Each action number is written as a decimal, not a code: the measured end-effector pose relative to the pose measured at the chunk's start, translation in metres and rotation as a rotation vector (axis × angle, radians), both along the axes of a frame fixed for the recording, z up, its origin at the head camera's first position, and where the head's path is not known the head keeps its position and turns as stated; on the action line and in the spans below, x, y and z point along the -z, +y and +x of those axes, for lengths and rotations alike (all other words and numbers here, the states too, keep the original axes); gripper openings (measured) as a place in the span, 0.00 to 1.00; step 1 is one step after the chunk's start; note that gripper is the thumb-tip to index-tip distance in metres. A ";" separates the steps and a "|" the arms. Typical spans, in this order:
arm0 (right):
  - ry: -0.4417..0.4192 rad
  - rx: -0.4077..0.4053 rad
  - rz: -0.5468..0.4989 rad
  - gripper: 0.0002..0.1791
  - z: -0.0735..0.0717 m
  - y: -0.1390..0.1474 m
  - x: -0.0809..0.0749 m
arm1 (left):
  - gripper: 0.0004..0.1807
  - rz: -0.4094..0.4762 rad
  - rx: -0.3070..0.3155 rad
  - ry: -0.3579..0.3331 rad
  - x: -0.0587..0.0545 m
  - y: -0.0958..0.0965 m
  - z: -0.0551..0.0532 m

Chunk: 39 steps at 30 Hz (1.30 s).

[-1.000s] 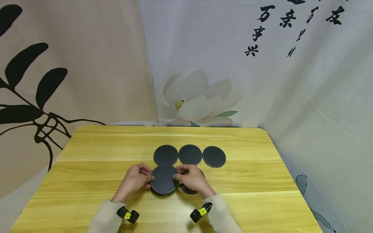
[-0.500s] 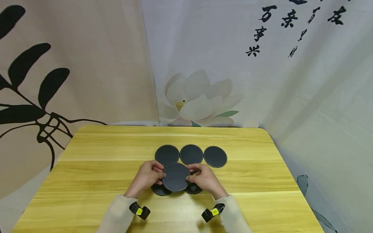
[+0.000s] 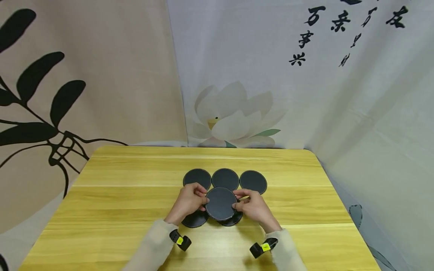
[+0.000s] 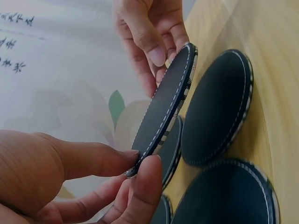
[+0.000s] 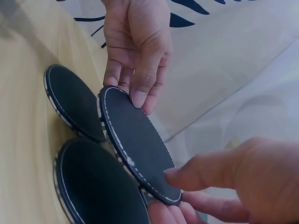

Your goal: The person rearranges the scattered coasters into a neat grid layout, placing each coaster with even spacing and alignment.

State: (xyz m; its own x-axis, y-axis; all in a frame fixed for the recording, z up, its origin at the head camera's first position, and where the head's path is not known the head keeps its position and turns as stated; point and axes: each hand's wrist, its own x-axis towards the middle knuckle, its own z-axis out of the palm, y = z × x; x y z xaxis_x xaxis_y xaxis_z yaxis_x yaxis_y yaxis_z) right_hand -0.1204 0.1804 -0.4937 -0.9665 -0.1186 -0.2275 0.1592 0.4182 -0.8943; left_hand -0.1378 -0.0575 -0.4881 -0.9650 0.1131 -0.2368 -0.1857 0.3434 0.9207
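A round black coaster [image 3: 221, 203] with pale stitching round its rim is held above the table, over other coasters. My left hand [image 3: 190, 200] pinches its left edge between thumb and fingers. On the opposite edge, my right hand [image 3: 252, 206] holds it the same way. In the left wrist view, the coaster [image 4: 164, 105] appears edge-on and shows a patterned side. Below it lie a front-left coaster [image 3: 195, 219] and a front-right coaster [image 3: 234, 219], the latter mostly covered by the held one.
Behind, three matching coasters lie in a row: a left one [image 3: 196, 177], a middle one [image 3: 225, 178] and a right one [image 3: 253, 181]. They rest on a wooden table [image 3: 135, 203]. A printed curtain [image 3: 135, 75] hangs beyond its far edge.
Both hands have lifted the coaster off the front-left one and carried it rightward, until it partly covers the front-right coaster. The view has shifted slightly.
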 end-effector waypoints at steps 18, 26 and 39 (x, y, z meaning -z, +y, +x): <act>0.000 0.089 0.031 0.23 0.003 0.043 -0.003 | 0.12 0.042 0.073 0.007 0.006 0.046 -0.010; -0.003 0.121 0.079 0.22 0.003 0.064 -0.002 | 0.12 0.049 0.085 0.011 0.006 0.071 -0.012; -0.023 0.171 0.124 0.22 0.008 0.091 0.005 | 0.12 0.027 0.101 0.017 0.014 0.107 -0.015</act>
